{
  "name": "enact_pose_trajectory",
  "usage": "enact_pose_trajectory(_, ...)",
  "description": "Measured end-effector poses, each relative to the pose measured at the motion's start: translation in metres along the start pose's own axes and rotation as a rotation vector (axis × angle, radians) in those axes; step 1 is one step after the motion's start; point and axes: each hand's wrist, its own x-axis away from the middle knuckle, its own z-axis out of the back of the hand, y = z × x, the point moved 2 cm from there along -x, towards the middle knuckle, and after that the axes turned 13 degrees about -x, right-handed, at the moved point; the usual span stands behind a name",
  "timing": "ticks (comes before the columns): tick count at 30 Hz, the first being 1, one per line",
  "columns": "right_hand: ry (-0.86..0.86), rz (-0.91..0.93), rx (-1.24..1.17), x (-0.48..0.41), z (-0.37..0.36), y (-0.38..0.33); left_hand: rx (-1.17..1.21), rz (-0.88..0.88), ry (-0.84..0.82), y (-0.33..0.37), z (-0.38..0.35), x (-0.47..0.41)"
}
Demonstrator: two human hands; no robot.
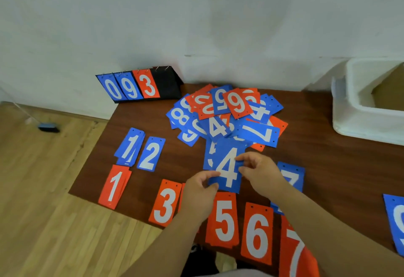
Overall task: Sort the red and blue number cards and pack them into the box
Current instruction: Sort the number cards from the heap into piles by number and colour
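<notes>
"What's the person got hold of?"

"A blue 4 (227, 167), with both hands on it. The left hand (200, 189) pinches the lower left corner between thumb and fingers. The right hand (260, 172) pinches the right edge about halfway up. I can't tell whether the card is lifted or lying flat on the table (328, 145). A hidden blue card (209, 152) pokes out behind its left side. It might be a 5, but I can't read it."

"And the other cards?"

"The pile (227, 113) sits just beyond the hands, red and blue mixed and overlapping. The sorted ones lie nearer the person. On the left, the blue 1s (130, 146) and a blue 2 (150, 154) lie side by side, with a red 1 (114, 186) just below them. Along the near edge come a red 3 (165, 203), red 5 (224, 220), red 6 (256, 233) and red 7 (295, 255). The left wrist covers whatever lies between the 3 and the 5. A blue 7 (291, 176) lies just right of the right hand, partly under the forearm. A cut-off blue card (395, 222) lies at the far right."

"Where's the box?"

"The box (371, 110) is white and stands at the far right end of the table by the wall, well apart from the pile. Brown cardboard shows inside it. At the back left, a black stand (140, 85) shows a blue 0, a blue 9 and a red 3."
</notes>
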Motion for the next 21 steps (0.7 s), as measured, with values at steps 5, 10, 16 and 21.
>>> enact_pose_trajectory(5, 0.0, 0.054, 0.044, -0.006, -0.032, 0.004, -0.066, -0.023, -0.043, -0.03, 0.019, -0.017)
enact_pose_trajectory(10, 0.024, 0.058, 0.09, -0.017, -0.071, 0.0, -0.18, -0.038, -0.044, -0.052, 0.053, -0.04)
enact_pose_trajectory(16, 0.105, 0.045, 0.085, -0.032, -0.133, -0.017, -0.291, -0.105, -0.101, -0.079, 0.118, -0.087)
enact_pose_trajectory(21, 0.187, 0.002, 0.072, -0.043, -0.163, -0.025, -0.389, -0.19, -0.136, -0.086, 0.142, -0.111)
